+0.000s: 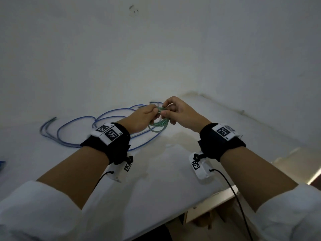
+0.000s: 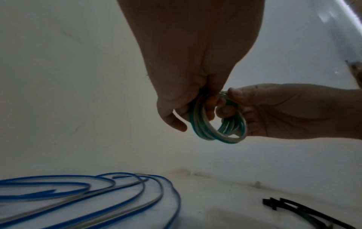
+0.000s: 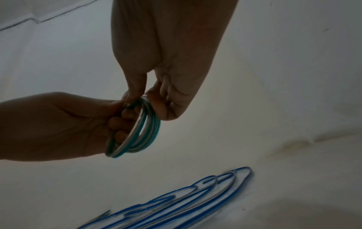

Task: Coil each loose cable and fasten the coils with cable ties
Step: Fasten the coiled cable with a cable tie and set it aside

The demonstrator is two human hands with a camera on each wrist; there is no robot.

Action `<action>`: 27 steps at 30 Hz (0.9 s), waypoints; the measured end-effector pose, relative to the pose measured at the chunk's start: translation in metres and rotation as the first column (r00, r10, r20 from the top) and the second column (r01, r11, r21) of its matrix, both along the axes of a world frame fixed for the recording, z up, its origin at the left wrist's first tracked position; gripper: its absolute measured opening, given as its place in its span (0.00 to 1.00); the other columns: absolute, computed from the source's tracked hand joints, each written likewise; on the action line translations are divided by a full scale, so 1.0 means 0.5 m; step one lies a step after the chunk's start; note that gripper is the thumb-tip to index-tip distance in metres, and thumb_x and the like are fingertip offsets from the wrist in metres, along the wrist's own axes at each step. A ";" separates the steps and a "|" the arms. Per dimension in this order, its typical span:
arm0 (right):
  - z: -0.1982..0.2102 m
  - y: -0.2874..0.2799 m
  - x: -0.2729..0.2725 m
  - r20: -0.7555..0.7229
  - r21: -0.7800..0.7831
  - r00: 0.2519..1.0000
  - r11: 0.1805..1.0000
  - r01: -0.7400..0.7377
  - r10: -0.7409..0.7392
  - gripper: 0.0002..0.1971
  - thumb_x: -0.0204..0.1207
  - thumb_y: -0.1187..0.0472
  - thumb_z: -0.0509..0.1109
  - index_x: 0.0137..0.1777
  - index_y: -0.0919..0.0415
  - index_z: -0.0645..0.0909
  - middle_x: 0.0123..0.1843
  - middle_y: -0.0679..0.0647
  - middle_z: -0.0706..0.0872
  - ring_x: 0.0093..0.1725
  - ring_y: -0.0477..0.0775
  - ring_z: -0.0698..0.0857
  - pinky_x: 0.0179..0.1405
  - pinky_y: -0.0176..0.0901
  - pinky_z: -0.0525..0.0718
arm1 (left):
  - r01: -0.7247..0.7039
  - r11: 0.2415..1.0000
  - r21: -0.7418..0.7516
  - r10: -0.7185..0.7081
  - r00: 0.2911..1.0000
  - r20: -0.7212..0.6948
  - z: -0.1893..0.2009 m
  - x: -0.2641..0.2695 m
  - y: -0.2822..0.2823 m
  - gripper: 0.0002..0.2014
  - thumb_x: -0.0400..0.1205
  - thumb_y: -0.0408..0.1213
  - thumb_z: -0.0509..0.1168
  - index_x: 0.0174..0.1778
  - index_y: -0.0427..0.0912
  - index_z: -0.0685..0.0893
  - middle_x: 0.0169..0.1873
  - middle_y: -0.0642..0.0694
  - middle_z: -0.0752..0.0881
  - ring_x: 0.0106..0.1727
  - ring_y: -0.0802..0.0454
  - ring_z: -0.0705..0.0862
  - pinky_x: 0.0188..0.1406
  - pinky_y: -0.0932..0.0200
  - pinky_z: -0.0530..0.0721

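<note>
A small coil of green-and-white cable (image 1: 159,125) (image 2: 219,131) (image 3: 137,136) hangs in the air above the white table (image 1: 156,171). My left hand (image 1: 145,117) (image 2: 188,99) (image 3: 58,124) grips the coil's top from the left, fingers curled through the ring. My right hand (image 1: 175,110) (image 3: 156,99) (image 2: 274,108) pinches the same top part from the right, thumb and fingers around the strands. A loose blue-and-white cable (image 1: 83,129) (image 2: 98,201) (image 3: 186,201) lies sprawled on the table to the left. Black cable ties (image 2: 297,212) lie on the table.
A white wall (image 1: 156,40) rises behind the table. The table's front edge (image 1: 208,197) runs diagonally near my right forearm, with a brown cabinet below it. A blue object (image 1: 2,165) peeks in at the far left.
</note>
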State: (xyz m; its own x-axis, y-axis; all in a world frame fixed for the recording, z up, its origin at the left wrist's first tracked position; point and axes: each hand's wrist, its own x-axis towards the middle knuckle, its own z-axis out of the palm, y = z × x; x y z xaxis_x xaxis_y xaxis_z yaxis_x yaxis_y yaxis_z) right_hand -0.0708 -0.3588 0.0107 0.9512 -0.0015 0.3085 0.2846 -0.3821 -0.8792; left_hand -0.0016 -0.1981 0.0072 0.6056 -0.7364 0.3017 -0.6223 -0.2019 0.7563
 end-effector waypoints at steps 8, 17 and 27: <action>-0.012 -0.225 -0.078 -0.110 -0.582 0.926 0.778 0.236 -0.363 0.05 0.78 0.66 0.67 0.44 0.58 0.83 0.41 0.50 0.83 0.36 0.51 0.83 0.38 0.40 0.80 | -0.035 0.998 0.055 0.024 0.982 0.185 -0.012 -0.039 -0.119 0.15 0.88 0.36 0.48 0.35 0.47 0.69 0.32 0.49 0.74 0.35 0.51 0.72 0.44 0.53 0.71; -0.064 -0.327 -0.141 -0.426 -0.816 0.748 0.573 -0.075 -0.509 0.07 0.67 0.62 0.79 0.44 0.56 0.86 0.42 0.52 0.86 0.41 0.54 0.85 0.31 0.36 0.82 | -0.028 0.999 0.016 0.025 0.991 0.135 -0.031 -0.058 -0.162 0.16 0.88 0.37 0.49 0.33 0.49 0.70 0.31 0.49 0.74 0.38 0.47 0.72 0.43 0.50 0.72; -0.097 -0.309 -0.130 -0.341 -0.874 0.789 0.481 -0.067 -0.511 0.09 0.72 0.66 0.74 0.52 0.64 0.86 0.52 0.57 0.87 0.47 0.50 0.79 0.38 0.37 0.75 | -0.055 0.998 0.004 0.054 0.994 0.090 -0.044 -0.045 -0.147 0.16 0.88 0.38 0.48 0.34 0.50 0.71 0.38 0.44 0.78 0.37 0.48 0.72 0.45 0.49 0.73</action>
State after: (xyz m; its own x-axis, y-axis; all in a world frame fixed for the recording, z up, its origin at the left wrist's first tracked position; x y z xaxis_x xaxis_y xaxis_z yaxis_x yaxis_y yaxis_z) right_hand -0.1358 -0.5131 -0.0379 0.9389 -0.2671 -0.2171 -0.2872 -0.9556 -0.0663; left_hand -0.0243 -0.2715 -0.0146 0.6155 -0.7052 0.3520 -0.6756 -0.2421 0.6964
